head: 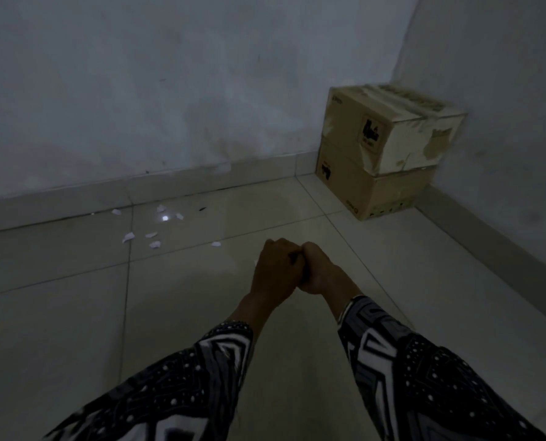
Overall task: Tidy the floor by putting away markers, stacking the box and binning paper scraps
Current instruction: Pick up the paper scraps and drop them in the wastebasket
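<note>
My left hand (pixel 273 270) and my right hand (pixel 318 272) are both curled into fists and pressed knuckle to knuckle above the tiled floor (pixel 74 329). Nothing shows inside either fist. A tiny white speck (pixel 255 261) sits at the edge of my left hand. Several white paper scraps (pixel 154 244) lie scattered on the floor to the far left of my hands, near the skirting. In the far right corner a worn cardboard box (pixel 392 128) is stacked on a second cardboard box (pixel 370 192). No marker is in view.
The room is dim. A small dark object (pixel 202 209) lies by the skirting near the scraps. Grey walls (pixel 170 90) meet in the corner behind the boxes. Patterned black-and-white sleeves (pixel 185 383) cover both forearms.
</note>
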Demonstrator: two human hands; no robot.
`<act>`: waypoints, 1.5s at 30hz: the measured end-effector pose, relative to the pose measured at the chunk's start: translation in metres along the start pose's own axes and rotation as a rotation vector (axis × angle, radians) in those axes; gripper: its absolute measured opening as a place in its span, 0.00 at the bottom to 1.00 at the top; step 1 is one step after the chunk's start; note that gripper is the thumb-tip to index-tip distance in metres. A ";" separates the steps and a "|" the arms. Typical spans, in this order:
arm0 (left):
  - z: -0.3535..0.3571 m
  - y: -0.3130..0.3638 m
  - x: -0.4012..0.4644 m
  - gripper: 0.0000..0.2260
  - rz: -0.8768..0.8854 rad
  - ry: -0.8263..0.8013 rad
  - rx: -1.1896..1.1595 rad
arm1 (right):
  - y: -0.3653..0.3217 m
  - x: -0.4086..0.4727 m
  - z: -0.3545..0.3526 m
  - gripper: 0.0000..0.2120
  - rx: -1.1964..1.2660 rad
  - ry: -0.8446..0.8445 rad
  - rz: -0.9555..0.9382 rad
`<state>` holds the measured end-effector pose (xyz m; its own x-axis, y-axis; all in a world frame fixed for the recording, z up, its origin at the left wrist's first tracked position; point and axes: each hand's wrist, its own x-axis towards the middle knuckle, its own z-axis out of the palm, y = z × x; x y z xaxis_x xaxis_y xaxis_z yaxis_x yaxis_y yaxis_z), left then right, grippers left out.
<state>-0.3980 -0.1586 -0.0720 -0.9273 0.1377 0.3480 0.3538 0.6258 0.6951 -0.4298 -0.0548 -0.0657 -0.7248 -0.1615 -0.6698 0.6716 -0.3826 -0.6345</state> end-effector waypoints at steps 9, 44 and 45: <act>-0.005 -0.042 -0.033 0.05 -0.245 0.114 -0.005 | 0.030 0.038 -0.019 0.25 -0.363 0.420 -0.125; 0.042 -0.071 -0.004 0.04 -0.149 -0.312 0.011 | 0.077 0.018 -0.075 0.19 -0.294 0.433 -0.078; 0.039 -0.066 -0.004 0.04 -0.185 -0.284 -0.051 | 0.075 0.019 -0.072 0.18 -0.300 0.437 -0.076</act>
<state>-0.4220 -0.1707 -0.1441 -0.9707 0.2384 0.0294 0.1758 0.6217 0.7633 -0.3819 -0.0210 -0.1538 -0.6840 0.2751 -0.6756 0.6808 -0.0918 -0.7267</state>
